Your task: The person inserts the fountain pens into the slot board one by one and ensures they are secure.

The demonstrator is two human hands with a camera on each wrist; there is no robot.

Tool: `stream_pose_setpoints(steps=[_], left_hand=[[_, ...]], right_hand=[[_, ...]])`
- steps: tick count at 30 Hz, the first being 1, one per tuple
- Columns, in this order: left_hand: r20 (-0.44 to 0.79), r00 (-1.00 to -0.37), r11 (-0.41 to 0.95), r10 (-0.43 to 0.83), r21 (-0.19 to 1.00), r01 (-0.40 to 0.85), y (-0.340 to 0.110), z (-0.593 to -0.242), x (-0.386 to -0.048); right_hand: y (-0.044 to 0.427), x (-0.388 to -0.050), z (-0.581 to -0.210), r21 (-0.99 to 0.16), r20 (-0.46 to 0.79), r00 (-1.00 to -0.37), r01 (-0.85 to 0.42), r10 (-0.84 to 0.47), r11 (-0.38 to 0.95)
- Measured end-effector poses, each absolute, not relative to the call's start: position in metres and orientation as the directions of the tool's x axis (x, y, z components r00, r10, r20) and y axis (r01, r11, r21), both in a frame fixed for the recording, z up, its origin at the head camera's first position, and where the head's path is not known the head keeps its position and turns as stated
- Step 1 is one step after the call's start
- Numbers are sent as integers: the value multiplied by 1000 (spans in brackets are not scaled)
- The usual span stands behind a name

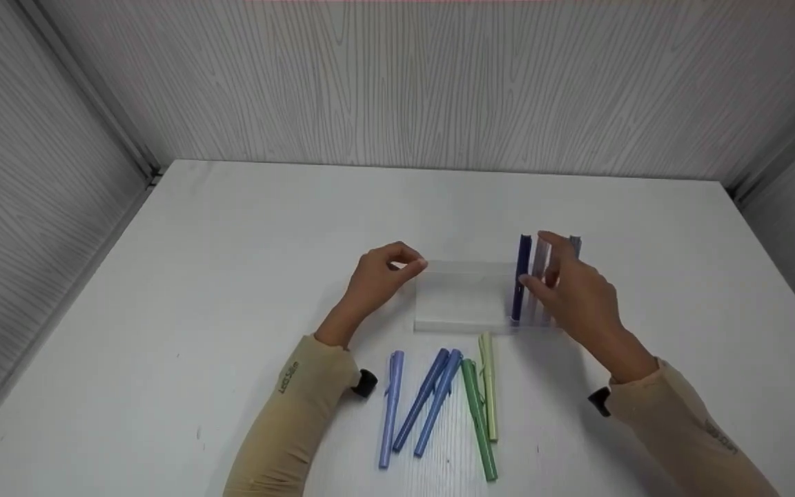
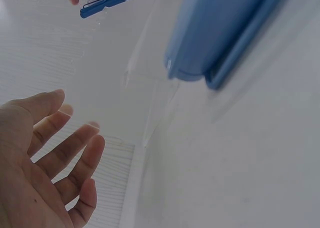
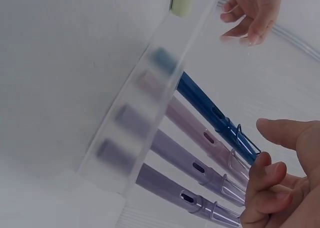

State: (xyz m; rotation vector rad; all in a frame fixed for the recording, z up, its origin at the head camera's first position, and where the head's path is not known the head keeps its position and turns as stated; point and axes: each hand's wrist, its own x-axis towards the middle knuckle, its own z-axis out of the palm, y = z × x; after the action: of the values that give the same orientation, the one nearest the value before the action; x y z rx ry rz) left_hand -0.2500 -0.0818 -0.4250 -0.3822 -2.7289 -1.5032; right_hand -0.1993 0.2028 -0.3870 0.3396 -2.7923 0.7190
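A clear pen stand sits mid-table. Several capped pens stand upright at its right end: a dark blue pen, a pink pen, a lavender pen and a purple pen. My right hand is at the tops of these pens, thumb and index finger apart around the dark blue one, a finger near its clip. With thumb and index finger, my left hand lightly pinches the stand's upper left corner; its other fingers are loosely spread.
In front of the stand lie loose pens: a periwinkle pen, two blue pens, a green pen and a yellow-green pen. Pale wood-grain panels wall the white table at back and sides.
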Motion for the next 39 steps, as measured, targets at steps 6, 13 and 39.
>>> stream_pose_setpoints(steps=[6,13,39], left_hand=[[106,-974,513,199,836,195,-83,-424,-250],[97,-978,520,187,834,183,-83,-425,-250],[118,-976,521,185,830,199,-83,-426,-251]], right_hand=[[199,-188,-389,-502,191,-967,-243,-168,830],[195,-175,-396,-553,101,-968,-246,-229,796],[185,-157,-408,-624,-175,-899,-215,-402,751]])
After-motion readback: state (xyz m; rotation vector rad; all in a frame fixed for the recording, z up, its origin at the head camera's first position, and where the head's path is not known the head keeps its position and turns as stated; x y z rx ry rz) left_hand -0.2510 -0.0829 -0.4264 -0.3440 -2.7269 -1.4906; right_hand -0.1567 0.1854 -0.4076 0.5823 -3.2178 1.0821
